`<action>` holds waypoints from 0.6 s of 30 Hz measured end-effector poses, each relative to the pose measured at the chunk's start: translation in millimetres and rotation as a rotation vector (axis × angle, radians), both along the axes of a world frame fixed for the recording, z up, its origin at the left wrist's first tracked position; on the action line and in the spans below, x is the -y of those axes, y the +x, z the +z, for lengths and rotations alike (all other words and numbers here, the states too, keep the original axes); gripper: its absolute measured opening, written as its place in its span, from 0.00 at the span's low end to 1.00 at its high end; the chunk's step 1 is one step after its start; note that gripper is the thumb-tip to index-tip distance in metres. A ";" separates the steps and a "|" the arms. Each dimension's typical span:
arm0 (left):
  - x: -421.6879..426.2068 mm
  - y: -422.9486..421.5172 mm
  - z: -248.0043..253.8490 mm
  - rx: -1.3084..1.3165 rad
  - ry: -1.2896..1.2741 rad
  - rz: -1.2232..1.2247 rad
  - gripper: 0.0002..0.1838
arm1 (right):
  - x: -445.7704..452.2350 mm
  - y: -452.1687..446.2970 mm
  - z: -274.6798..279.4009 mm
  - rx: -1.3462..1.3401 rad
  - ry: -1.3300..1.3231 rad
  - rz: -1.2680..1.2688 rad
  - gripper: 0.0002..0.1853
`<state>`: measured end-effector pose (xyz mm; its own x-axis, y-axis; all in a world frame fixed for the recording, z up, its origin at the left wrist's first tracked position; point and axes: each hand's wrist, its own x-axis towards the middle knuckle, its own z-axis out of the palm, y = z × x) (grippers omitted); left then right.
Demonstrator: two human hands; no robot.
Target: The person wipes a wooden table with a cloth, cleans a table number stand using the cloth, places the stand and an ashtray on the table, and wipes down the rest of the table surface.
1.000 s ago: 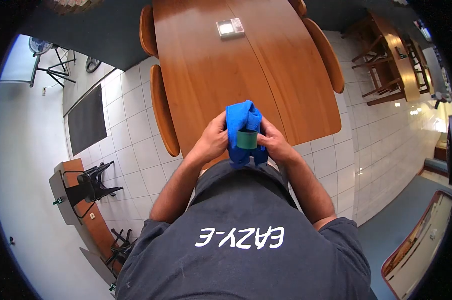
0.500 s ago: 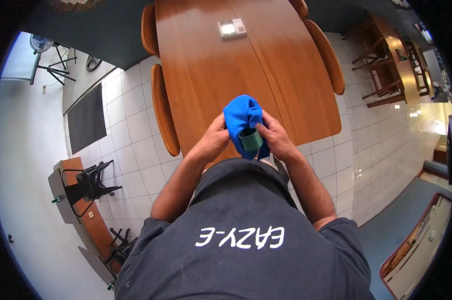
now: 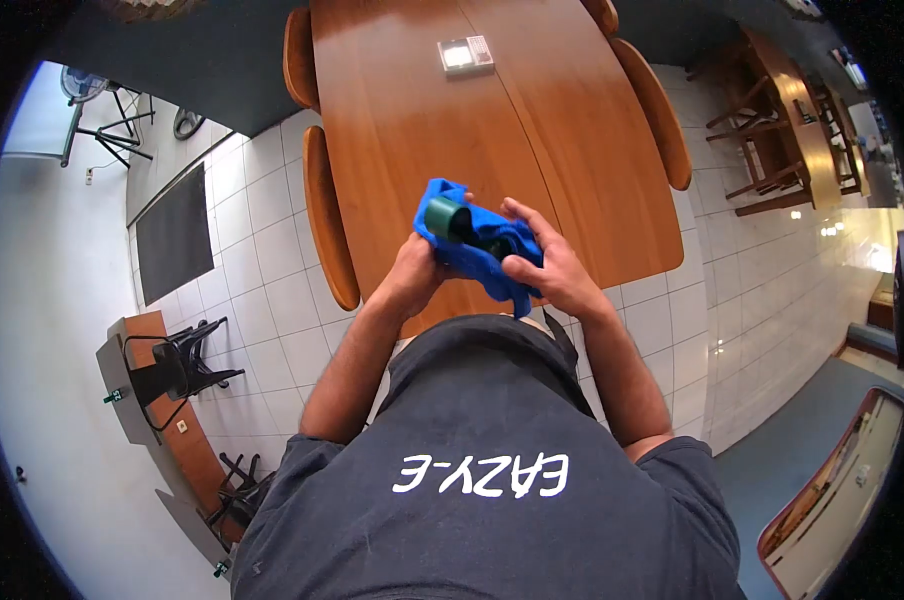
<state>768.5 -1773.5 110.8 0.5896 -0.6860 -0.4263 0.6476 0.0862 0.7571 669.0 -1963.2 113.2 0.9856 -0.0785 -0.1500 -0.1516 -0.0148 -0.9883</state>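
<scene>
A blue cloth (image 3: 472,262) is bunched between my hands, above the near edge of the wooden table. On it lies a dark green object (image 3: 446,219) with a rounded, tube-like end at the upper left; the rest is partly hidden in the folds. My left hand (image 3: 418,272) grips the cloth from the left and below, most of its fingers under the fabric. At the cloth's right side is my right hand (image 3: 555,268), its thumb against the fabric and its fingers apart and raised.
The wooden table (image 3: 422,130) has a small boxed device (image 3: 466,55) near its far end. Wooden chairs (image 3: 328,220) line both sides. Black chairs (image 3: 187,362) stand at the left, a higher wooden table (image 3: 807,130) at the right.
The cloth and green object have turned and tilted, the green tube end swinging from lower right to upper left. My right hand's fingers have spread; its grip has loosened.
</scene>
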 end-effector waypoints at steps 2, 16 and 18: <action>-4.5 1.4 -16.9 -0.038 -0.041 0.001 0.30 | 3.4 1.1 -14.7 0.123 -0.093 -0.035 0.22; 7.9 -12.4 -14.8 0.044 0.000 0.195 0.24 | -17.2 -1.2 -4.0 0.001 0.350 -0.248 0.21; 6.2 -12.0 -17.5 0.038 0.024 0.135 0.22 | -13.3 1.6 -14.3 -0.021 0.304 -0.248 0.19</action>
